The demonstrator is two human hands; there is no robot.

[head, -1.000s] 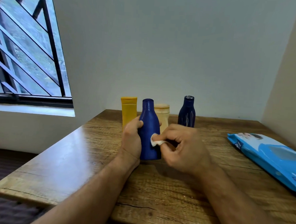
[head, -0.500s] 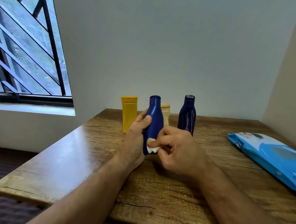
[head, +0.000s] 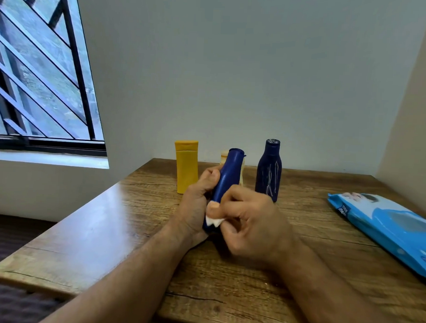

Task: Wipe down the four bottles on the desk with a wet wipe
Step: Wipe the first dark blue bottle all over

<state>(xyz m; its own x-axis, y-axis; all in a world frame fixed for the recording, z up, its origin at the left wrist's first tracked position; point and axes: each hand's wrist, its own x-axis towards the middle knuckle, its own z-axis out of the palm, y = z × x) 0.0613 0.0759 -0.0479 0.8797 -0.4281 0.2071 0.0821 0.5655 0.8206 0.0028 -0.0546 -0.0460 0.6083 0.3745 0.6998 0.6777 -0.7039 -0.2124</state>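
Observation:
My left hand grips a blue bottle, which tilts with its cap leaning to the right, above the wooden desk. My right hand pinches a small white wet wipe against the bottle's lower part. Behind them stand a yellow bottle, a dark blue bottle and a cream bottle, the last mostly hidden by the held bottle.
A blue pack of wet wipes lies flat at the desk's right side. A barred window is at the left, walls close in behind and to the right. The desk's front edge is near my forearms.
The blue bottle has gone from upright to tilted, cap to the right, and is lifted nearer me. My right hand with the wipe has slid down to the bottle's lower end.

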